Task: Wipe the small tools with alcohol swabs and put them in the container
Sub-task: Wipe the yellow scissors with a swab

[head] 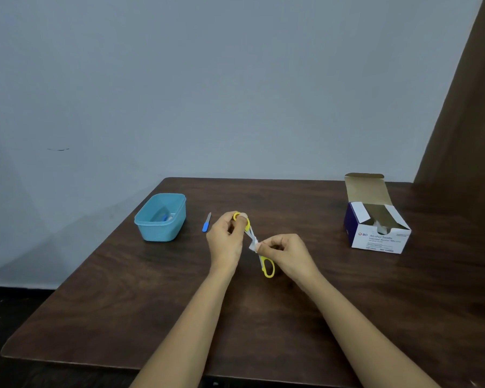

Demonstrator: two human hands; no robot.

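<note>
Left hand (pixel 225 236) grips yellow scissors (pixel 268 266) by one handle loop; right hand (pixel 287 252) pinches white swab (pixel 253 245) around blades. Blue container (pixel 151 231), blue-handled tool (pixel 206 223), opened swab box (pixel 375 236) on wooden table (pixel 123 289).

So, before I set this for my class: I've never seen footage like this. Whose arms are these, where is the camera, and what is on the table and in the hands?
There is no machine here. The single picture comes from a camera worn on a person's head, looking forward and down, so the two bare arms reaching in from the bottom are that person's own.

The left hand holds one yellow handle loop of a pair of scissors, which are opened wide. The right hand pinches a small white swab around the metal blade, apparently wiping it.

On the dark wooden table lie a small blue-handled tool, a light blue container at the left with a few items inside that are too small to identify, and an opened box of alcohol swabs at the right.
</note>
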